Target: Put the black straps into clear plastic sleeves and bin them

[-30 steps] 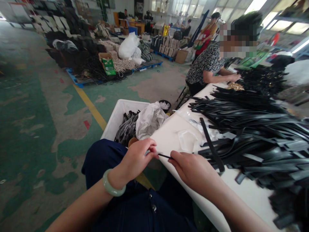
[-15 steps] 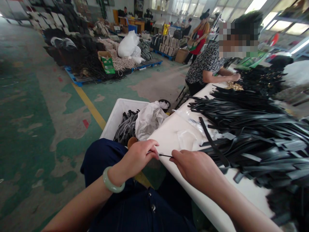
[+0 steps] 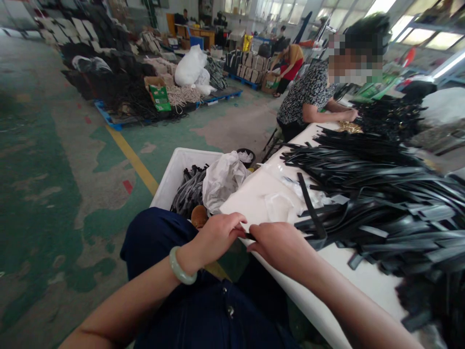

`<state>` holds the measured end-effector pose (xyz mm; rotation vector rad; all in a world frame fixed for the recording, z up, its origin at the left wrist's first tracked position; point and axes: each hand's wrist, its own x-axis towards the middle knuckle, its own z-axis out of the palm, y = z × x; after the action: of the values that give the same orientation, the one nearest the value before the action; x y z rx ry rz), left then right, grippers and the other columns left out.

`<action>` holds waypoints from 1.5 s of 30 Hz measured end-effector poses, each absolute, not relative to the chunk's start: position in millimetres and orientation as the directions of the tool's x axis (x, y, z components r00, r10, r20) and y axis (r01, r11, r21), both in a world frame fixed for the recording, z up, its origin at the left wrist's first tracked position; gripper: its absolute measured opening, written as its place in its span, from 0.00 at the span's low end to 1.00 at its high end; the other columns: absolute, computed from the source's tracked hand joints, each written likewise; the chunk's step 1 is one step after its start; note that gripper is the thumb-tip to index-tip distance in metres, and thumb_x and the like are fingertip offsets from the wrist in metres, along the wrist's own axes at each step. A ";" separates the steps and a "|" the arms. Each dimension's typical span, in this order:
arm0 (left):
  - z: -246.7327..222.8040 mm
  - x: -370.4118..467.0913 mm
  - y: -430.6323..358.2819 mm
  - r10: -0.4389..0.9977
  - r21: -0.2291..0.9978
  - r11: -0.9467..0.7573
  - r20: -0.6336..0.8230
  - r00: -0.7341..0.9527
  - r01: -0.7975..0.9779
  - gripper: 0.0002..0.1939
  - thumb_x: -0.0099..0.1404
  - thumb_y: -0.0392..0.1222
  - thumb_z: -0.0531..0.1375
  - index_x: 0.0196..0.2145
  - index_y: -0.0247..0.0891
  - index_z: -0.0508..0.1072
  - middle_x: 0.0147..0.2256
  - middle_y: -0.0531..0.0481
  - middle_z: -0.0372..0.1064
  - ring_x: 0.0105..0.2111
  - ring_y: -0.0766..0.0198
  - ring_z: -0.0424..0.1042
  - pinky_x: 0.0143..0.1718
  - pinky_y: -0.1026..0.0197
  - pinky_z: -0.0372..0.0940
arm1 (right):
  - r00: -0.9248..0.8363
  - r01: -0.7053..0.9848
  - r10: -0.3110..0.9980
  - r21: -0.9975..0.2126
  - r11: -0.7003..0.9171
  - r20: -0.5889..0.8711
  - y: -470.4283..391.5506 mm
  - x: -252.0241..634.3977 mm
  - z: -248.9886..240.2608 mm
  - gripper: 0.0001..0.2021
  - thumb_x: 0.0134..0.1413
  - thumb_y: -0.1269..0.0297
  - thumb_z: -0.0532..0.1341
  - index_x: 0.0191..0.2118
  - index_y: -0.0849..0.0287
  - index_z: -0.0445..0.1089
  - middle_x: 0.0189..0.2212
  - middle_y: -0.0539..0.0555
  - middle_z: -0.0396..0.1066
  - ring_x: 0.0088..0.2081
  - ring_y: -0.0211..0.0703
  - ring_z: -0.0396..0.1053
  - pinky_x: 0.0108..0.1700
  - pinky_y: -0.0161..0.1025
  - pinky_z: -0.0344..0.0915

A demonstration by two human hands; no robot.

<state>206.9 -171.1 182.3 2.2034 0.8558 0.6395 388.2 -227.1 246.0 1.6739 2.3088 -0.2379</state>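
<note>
A short dark piece of strap (image 3: 250, 236) shows between my two hands at the table's near corner. My left hand (image 3: 218, 236), below a pale green bangle, pinches its left end. The fingers of my right hand (image 3: 278, 242) are closed on its right end, and they are close to the left fingertips. Most of the strap is hidden by the fingers. Right of my hands, a large heap of black straps (image 3: 385, 208) lies on the white table (image 3: 250, 198), with one strap sticking out toward the back.
A white bin (image 3: 169, 174) with dark straps and a crumpled white bag (image 3: 225, 179) stands left of the table. Across the table a person in a patterned shirt (image 3: 308, 92) handles small items. Loaded pallets (image 3: 109, 118) lie farther back.
My hands have come closer together, and less of the dark piece shows between them. The left wrist has shifted right. In the background, a person in red has bent down over a box.
</note>
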 end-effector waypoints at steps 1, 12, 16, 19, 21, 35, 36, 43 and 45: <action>181.2 205.5 -168.5 0.750 0.749 -0.528 0.191 0.634 0.399 0.11 0.61 0.29 0.57 0.41 0.39 0.71 0.33 0.54 0.77 0.36 0.63 0.76 0.41 0.63 0.65 | -0.277 0.956 0.908 0.004 0.293 -0.314 -227.9 394.6 245.7 0.10 0.60 0.58 0.58 0.35 0.58 0.72 0.29 0.56 0.77 0.32 0.51 0.75 0.28 0.37 0.57; 179.0 226.1 -151.4 0.814 0.818 -0.436 0.181 0.552 0.375 0.15 0.57 0.26 0.57 0.40 0.38 0.72 0.29 0.56 0.77 0.34 0.65 0.75 0.40 0.64 0.65 | -0.185 0.982 0.950 -0.083 0.169 -0.251 -227.3 411.5 219.0 0.13 0.63 0.56 0.54 0.34 0.57 0.71 0.29 0.54 0.76 0.32 0.47 0.74 0.28 0.37 0.50; 178.7 234.2 -144.1 0.769 0.778 -0.511 0.223 0.599 0.365 0.14 0.58 0.27 0.57 0.41 0.38 0.72 0.30 0.54 0.77 0.34 0.64 0.75 0.39 0.64 0.65 | -0.141 0.985 0.971 -0.124 0.118 -0.194 -223.0 415.5 214.0 0.13 0.64 0.59 0.53 0.33 0.58 0.71 0.29 0.55 0.76 0.32 0.46 0.73 0.29 0.37 0.50; 177.7 239.6 -141.1 0.711 0.717 -0.594 0.254 0.656 0.365 0.12 0.61 0.29 0.56 0.42 0.38 0.71 0.31 0.53 0.76 0.35 0.62 0.74 0.40 0.62 0.64 | -0.118 0.977 0.981 -0.193 0.087 -0.156 -221.2 422.1 206.5 0.12 0.63 0.58 0.55 0.33 0.58 0.70 0.30 0.54 0.76 0.33 0.45 0.73 0.30 0.37 0.51; 177.0 241.0 -137.6 0.758 0.719 -0.565 0.260 0.598 0.404 0.14 0.60 0.28 0.55 0.43 0.38 0.71 0.30 0.53 0.76 0.35 0.63 0.74 0.41 0.62 0.64 | -0.112 0.967 0.984 -0.245 0.076 -0.136 -220.8 429.0 201.0 0.12 0.63 0.58 0.55 0.31 0.57 0.69 0.28 0.52 0.75 0.31 0.43 0.72 0.29 0.36 0.51; 186.0 261.0 -130.9 0.697 0.826 -0.505 0.218 0.683 0.252 0.14 0.58 0.27 0.56 0.41 0.37 0.71 0.30 0.53 0.75 0.33 0.65 0.73 0.38 0.65 0.63 | -0.106 0.948 0.994 -0.305 0.095 -0.020 -224.7 445.7 198.8 0.11 0.60 0.57 0.57 0.31 0.57 0.70 0.27 0.52 0.73 0.32 0.44 0.70 0.32 0.36 0.54; 187.0 262.0 -130.6 0.683 0.825 -0.511 0.219 0.697 0.242 0.14 0.58 0.27 0.56 0.41 0.37 0.71 0.30 0.53 0.75 0.33 0.65 0.73 0.38 0.65 0.63 | -0.104 0.948 0.994 -0.304 0.094 -0.018 -224.5 445.1 198.1 0.11 0.60 0.57 0.58 0.33 0.57 0.71 0.28 0.52 0.73 0.33 0.45 0.70 0.32 0.36 0.55; 185.1 263.5 -125.3 0.717 0.833 -0.485 0.206 0.665 0.265 0.14 0.57 0.27 0.56 0.41 0.37 0.71 0.29 0.53 0.74 0.32 0.65 0.72 0.37 0.65 0.63 | -0.050 0.951 0.999 -0.307 0.044 -0.012 -223.1 442.0 195.0 0.15 0.62 0.56 0.54 0.28 0.57 0.69 0.24 0.52 0.72 0.29 0.43 0.69 0.30 0.36 0.53; 183.6 265.3 -125.9 0.681 0.822 -0.515 0.219 0.699 0.244 0.14 0.58 0.28 0.55 0.41 0.37 0.71 0.30 0.52 0.74 0.32 0.65 0.72 0.37 0.64 0.63 | -0.018 0.954 1.000 -0.301 0.014 -0.010 -221.8 438.7 193.5 0.14 0.61 0.55 0.56 0.29 0.57 0.70 0.25 0.53 0.72 0.29 0.44 0.69 0.30 0.36 0.52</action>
<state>265.3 -125.9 183.6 2.0880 0.7051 0.6794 438.7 -221.8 193.5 2.3329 2.3712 -0.3773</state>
